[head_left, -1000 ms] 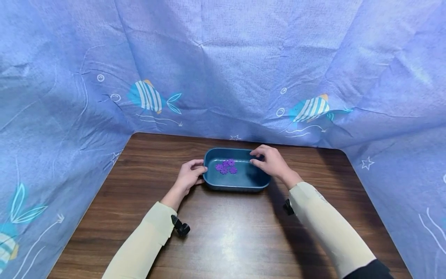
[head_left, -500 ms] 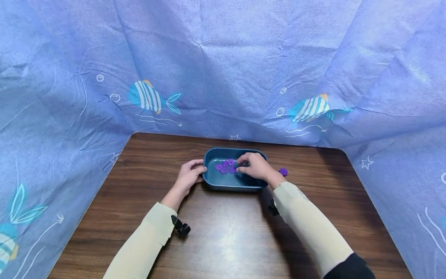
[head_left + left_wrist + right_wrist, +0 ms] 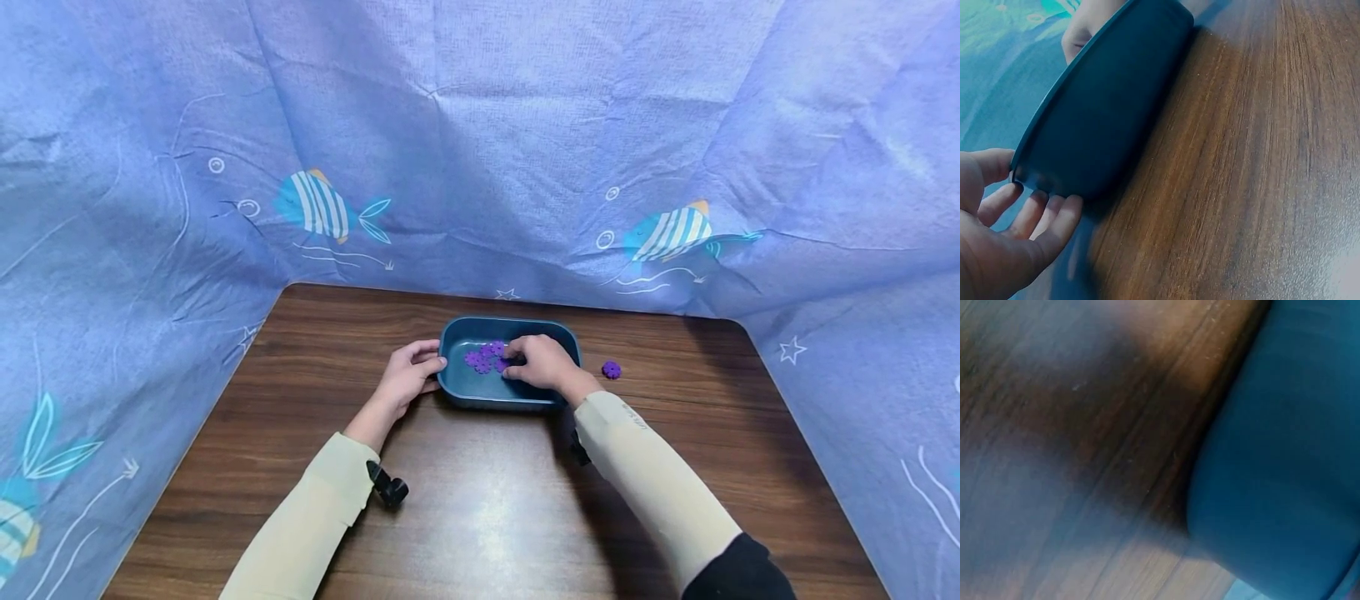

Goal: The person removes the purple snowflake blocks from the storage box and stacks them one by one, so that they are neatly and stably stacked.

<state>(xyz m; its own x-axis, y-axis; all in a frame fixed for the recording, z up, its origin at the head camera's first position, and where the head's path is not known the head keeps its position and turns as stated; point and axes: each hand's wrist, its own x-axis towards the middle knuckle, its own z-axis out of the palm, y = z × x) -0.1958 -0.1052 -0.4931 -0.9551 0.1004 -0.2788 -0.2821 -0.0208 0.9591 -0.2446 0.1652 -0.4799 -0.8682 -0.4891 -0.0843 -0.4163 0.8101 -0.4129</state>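
A dark teal, rounded rectangular tray (image 3: 480,397) rests on the wooden table. My left hand (image 3: 407,375) holds its left end, thumb over the rim and fingers against the outside wall. The left wrist view shows that hand (image 3: 1016,231) with its fingertips along the tray's wall (image 3: 1097,106). Inside the tray lies a cluster of purple flower-shaped discs (image 3: 482,360). My right hand (image 3: 542,363) reaches in over the right part, bent fingers and thumb apart right at the rightmost disc, which they partly cover. The right wrist view has only the tray's outer wall (image 3: 1279,462), not the fingers.
One more purple flower-shaped disc (image 3: 611,369) lies on the table (image 3: 480,492), right of the tray. Behind and at both sides hangs a blue cloth (image 3: 510,150) printed with fish. A small black device (image 3: 387,484) is strapped at my left wrist.
My right hand has moved left, from the tray's right rim to the discs inside. A purple disc on the table at right has come into view. The left hand stays put.
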